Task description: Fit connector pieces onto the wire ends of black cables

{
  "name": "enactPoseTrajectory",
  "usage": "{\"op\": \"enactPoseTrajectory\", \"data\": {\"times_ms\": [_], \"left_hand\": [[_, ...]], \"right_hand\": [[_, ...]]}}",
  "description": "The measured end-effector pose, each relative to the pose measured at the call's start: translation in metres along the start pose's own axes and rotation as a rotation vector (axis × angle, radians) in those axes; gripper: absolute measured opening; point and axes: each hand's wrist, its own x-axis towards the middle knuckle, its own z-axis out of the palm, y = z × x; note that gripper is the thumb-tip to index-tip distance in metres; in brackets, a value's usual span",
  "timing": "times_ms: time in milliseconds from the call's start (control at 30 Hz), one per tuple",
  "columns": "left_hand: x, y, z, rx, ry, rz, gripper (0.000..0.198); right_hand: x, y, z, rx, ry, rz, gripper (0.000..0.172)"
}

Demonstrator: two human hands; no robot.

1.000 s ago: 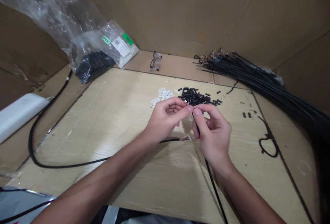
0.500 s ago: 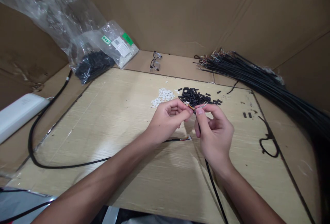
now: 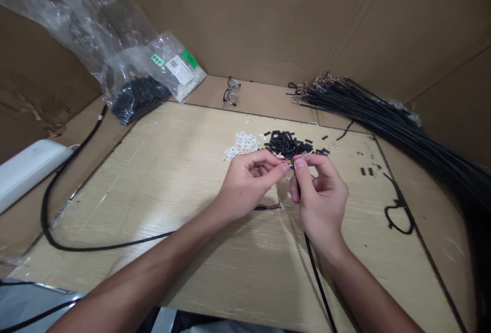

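Splaying from the end of the black cable (image 3: 316, 272), the thin coloured wires (image 3: 287, 160) sit between your two hands, over the desk (image 3: 192, 149). Your right hand (image 3: 322, 190) pinches the cable near its end between thumb and forefinger, with a few pale strands poking out past the fingertips; your left hand (image 3: 249, 182) grips the yellow and dark wires by thumb and forefinger. The cable looks light, its jacket springy and probably a little smooth, so keep your hold on the jacket just below where the wires emerge. The wires should be soft, bending readily, and their tips fragile; take them lightly, one at a time, away from the ends. Just beyond your fingers lie the black sleeves (image 3: 286, 141) and white pieces (image 3: 245, 141); nearer you is a white connector (image 3: 282, 205) on another cable's end.
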Motion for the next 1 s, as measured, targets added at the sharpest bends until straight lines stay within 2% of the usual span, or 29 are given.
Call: {"op": "enactPoseTrajectory", "data": {"times_ms": [133, 367, 500, 767, 867, 1000], "left_hand": [[0.0010, 0.0024, -0.0022, -0.035, -0.053, -0.002, 0.021], [-0.0024, -0.0035, 0.0002, 0.144, 0.061, 0.080, 0.014], [-0.0024, -0.0063, -0.0004, 0.255, 0.078, 0.136, 0.013], [-0.0054, -0.0040, 0.0007, 0.456, -0.011, 0.230, 0.016], [-0.0050, -0.0029, 0.0009, 0.337, -0.026, 0.137, 0.014], [-0.0003, -0.0012, -0.0018, -0.034, -0.047, -0.091, 0.016]], "right_hand": [[-0.0018, -0.0008, 0.0008, -0.039, -0.017, 0.015, 0.024], [-0.0028, -0.0006, 0.0015, -0.024, -0.043, 0.038, 0.023], [-0.0041, 0.0014, 0.0019, -0.025, -0.055, 0.051, 0.024], [-0.0036, 0.0035, 0.0007, -0.004, -0.033, 0.061, 0.028], [-0.0022, 0.0029, 0.0000, -0.007, -0.046, 0.070, 0.029], [-0.0009, 0.0011, -0.0001, 0.005, -0.063, 0.062, 0.029]]}}
